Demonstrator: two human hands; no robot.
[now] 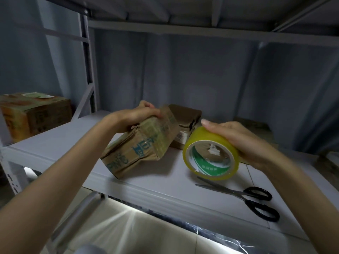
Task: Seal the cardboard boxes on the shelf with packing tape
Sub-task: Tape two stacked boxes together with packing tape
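Note:
A small brown cardboard box (139, 145) with blue print is tilted on the grey shelf (60, 140), one lower edge resting on the board. My left hand (135, 116) grips its raised far end. A second, smaller cardboard box (185, 123) stands just behind it, partly hidden. My right hand (240, 142) holds a yellow roll of packing tape (211, 154) from above, its open core facing me, just right of the tilted box and slightly above the shelf.
Black-handled scissors (247, 197) lie on the shelf near its front edge, below the tape roll. A larger printed carton (34, 114) sits at the far left. A flat piece of cardboard (256, 125) lies at the back right. An upper shelf hangs overhead.

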